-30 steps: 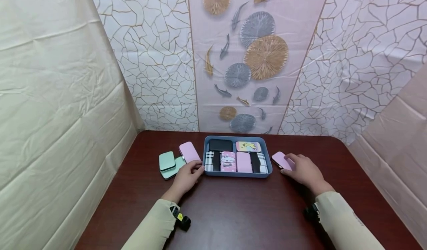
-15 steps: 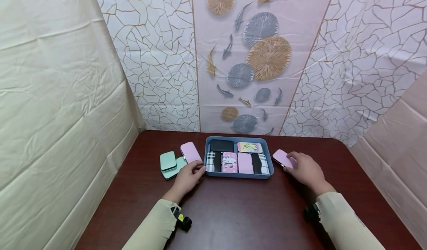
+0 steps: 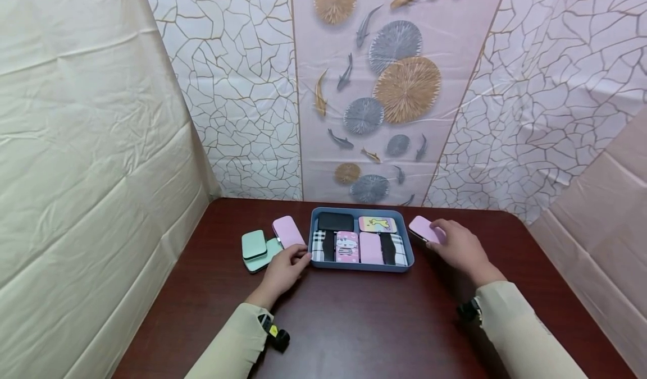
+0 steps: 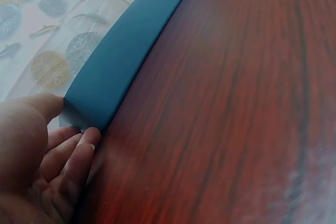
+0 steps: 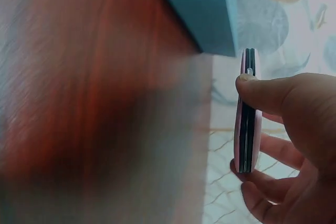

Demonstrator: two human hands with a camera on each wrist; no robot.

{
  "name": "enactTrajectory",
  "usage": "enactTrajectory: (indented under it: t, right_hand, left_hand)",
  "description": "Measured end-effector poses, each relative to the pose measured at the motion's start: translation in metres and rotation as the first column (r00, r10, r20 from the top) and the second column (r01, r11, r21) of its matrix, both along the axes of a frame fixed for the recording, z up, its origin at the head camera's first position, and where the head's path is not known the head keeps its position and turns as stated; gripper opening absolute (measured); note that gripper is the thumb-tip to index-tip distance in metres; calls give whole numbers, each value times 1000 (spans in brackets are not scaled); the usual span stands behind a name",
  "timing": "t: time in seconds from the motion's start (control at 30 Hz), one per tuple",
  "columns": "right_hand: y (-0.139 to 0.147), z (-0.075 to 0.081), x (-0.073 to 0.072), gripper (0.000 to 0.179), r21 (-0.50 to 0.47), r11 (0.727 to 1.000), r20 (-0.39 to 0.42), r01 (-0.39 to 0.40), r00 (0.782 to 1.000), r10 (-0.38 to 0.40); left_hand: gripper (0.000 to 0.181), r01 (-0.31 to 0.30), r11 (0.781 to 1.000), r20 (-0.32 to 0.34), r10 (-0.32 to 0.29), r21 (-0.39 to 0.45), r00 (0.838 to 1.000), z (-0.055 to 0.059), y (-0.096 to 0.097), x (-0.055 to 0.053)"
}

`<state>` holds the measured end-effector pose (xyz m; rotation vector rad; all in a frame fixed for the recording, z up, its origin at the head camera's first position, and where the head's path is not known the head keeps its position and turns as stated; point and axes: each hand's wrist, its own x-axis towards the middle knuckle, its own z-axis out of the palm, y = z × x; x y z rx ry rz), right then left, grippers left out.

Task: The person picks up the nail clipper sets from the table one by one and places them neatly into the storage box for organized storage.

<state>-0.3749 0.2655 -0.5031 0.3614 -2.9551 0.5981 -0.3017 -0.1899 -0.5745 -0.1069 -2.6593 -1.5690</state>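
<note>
My right hand (image 3: 460, 250) pinches a slim pink clasp case (image 3: 423, 228) between thumb and fingers, just right of a blue tray (image 3: 361, 267). In the right wrist view this case (image 5: 242, 145) shows edge-on, its dark seam and small metal catch facing the camera, raised off the table. My left hand (image 3: 282, 271) holds the tray's front left corner, the thumb at the rim and the fingertips low against the wall (image 4: 113, 72). Inside the tray lie a black case (image 3: 336, 222), a giraffe case (image 3: 377, 224), a cat-print case (image 3: 346, 247), another pink case (image 3: 371, 248) and plaid cases (image 3: 400, 250) at both ends.
Left of the tray, a pink case (image 3: 287, 231) lies beside two mint green cases (image 3: 254, 244), one partly on top of the other. The brown table (image 3: 364, 323) ends at a patterned cloth backdrop (image 3: 242, 143), with pale cloth walls on both sides.
My right hand has lifted the pink case a little and brought it slightly left toward the tray. The left hand stays at the tray's corner.
</note>
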Motion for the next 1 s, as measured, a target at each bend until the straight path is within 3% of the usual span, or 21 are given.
enactTrajectory:
  t: [0.2, 0.43, 1.0]
  right_hand:
    - [-19, 10, -1, 51, -25, 1000, 31, 4, 1000, -4]
    - [-47, 20, -5, 50, -26, 999, -7, -31, 999, 31]
    - [-105, 26, -15, 52, -19, 995, 25, -95, 995, 96]
  left_hand:
    - [34, 0, 1000, 4, 0, 1, 1000, 0, 1, 1]
    - [35, 0, 1000, 9, 0, -12, 1000, 1, 0, 2]
    - [35, 2, 1000, -2, -2, -10, 1000, -2, -1, 0]
